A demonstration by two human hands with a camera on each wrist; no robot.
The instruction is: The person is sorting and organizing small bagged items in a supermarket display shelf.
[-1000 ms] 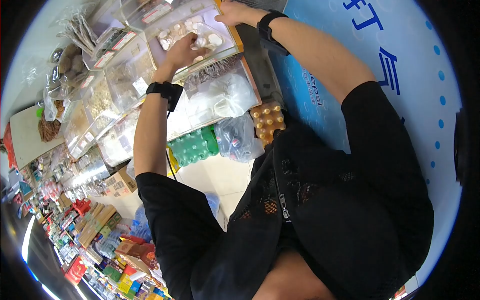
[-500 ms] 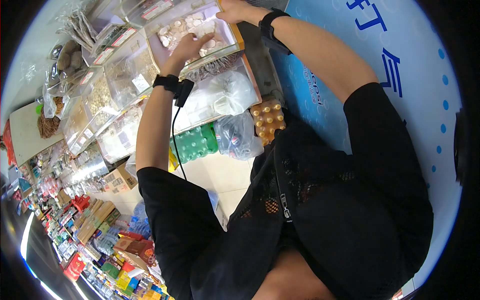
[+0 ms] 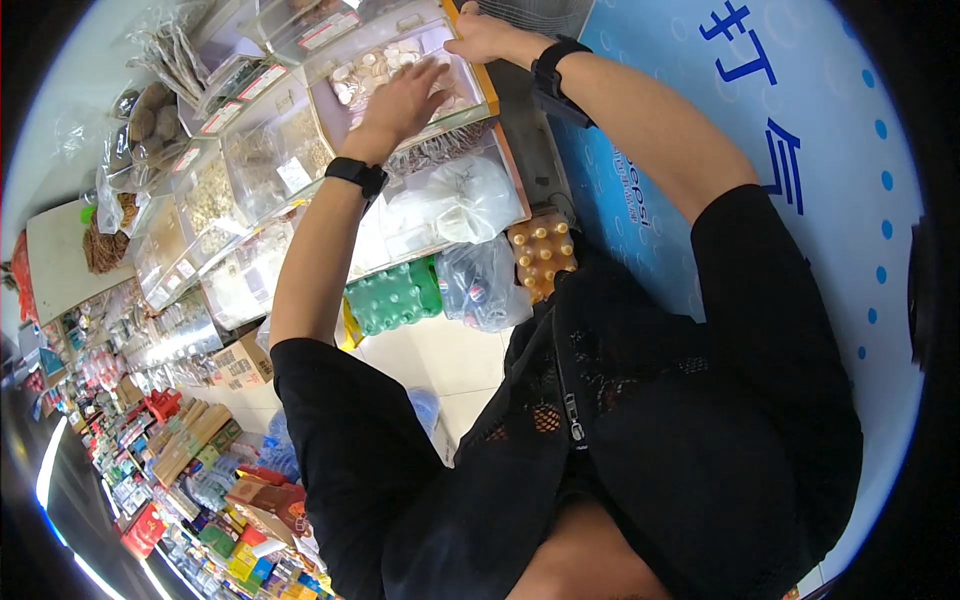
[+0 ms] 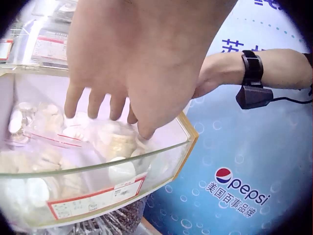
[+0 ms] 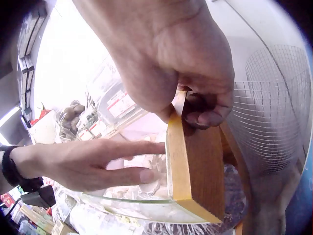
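Observation:
White disc-shaped pieces (image 3: 372,70), some in clear plastic (image 4: 54,139), lie in a clear-fronted bin. Above them hovers my left hand (image 3: 402,105), palm down with fingers spread and holding nothing visible; in the left wrist view the hand (image 4: 132,58) covers part of the bin, and the right wrist view has its fingers (image 5: 122,176) over the pieces. My right hand (image 3: 487,38) grips the top of the bin's wooden side panel (image 5: 203,171); in the right wrist view, the fingers of this hand (image 5: 181,68) curl over that edge.
Neighbouring bins (image 3: 210,195) of dried goods run to the left. Below stand a white plastic bag (image 3: 465,195), green bottles (image 3: 395,298) and orange-brown bottles (image 3: 541,250). A wire basket (image 5: 269,112) is beside the wooden panel, near a blue Pepsi panel (image 3: 690,130).
My left hand has risen from among the white pieces, and its fingers have spread out. My right hand stays on the wooden edge. The head view has shifted slightly.

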